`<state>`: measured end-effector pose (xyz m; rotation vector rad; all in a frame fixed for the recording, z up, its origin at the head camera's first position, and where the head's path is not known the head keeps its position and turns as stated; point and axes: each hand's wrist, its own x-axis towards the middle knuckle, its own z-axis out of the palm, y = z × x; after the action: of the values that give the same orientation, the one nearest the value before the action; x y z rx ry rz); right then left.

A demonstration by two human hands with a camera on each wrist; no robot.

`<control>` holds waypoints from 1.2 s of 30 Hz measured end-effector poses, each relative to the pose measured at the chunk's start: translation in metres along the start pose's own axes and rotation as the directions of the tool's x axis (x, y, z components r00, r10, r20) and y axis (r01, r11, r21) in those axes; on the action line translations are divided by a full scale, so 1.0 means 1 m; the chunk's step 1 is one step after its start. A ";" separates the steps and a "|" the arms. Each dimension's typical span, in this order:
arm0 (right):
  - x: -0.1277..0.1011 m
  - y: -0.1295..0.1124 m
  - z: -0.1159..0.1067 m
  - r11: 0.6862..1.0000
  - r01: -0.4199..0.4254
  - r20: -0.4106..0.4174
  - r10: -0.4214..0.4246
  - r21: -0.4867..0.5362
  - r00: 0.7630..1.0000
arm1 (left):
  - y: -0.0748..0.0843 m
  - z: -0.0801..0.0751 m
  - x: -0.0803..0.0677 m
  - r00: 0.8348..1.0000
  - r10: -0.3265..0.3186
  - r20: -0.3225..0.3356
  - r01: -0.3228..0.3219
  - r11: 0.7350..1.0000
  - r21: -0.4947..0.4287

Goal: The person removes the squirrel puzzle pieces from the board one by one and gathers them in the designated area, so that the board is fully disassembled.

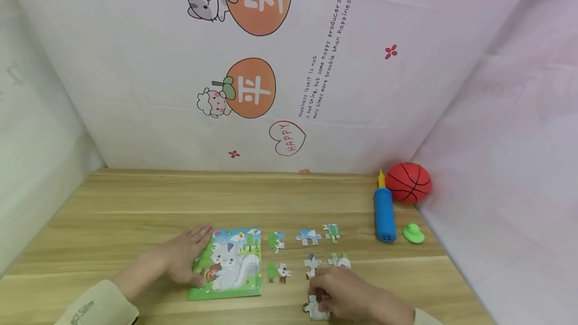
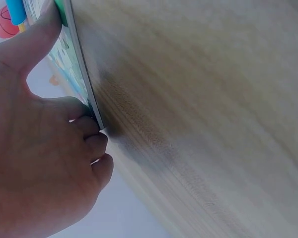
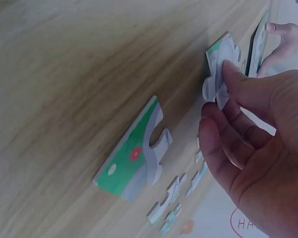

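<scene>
A square squirrel picture board (image 1: 237,265) with a green border lies flat on the table. My left hand (image 1: 187,255) rests along its left side, thumb at the lower left and fingers at the upper left. In the left wrist view the thumb and fingertips touch the edge of the board. To the right, my right hand (image 1: 343,292) pinches a grey-and-white jigsaw piece (image 1: 317,309) between thumb and fingers, low over the table. Near it lie a white-and-purple piece (image 1: 312,266) and a partly covered piece (image 1: 339,261). The right wrist view shows a green piece with a red flower (image 3: 134,153).
More jigsaw pieces lie spaced in rows: a green one (image 1: 276,241), a blue one (image 1: 309,237), a tree one (image 1: 331,232) and one with a face (image 1: 279,272). At the right stand a blue pump (image 1: 385,214), a red ball (image 1: 408,182) and a green duck (image 1: 413,233).
</scene>
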<state>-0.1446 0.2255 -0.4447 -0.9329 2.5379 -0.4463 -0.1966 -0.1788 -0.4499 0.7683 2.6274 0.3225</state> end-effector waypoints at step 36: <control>0.098 -0.082 0.008 0.886 0.203 -0.215 -0.313 -0.417 0.925 | -0.009 -0.003 -0.005 0.998 0.017 -0.067 -0.019 0.999 -0.043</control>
<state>-0.1641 0.0991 -0.4421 -1.4640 2.8259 -0.1509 -0.1980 -0.1896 -0.4485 0.7799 2.6671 0.4165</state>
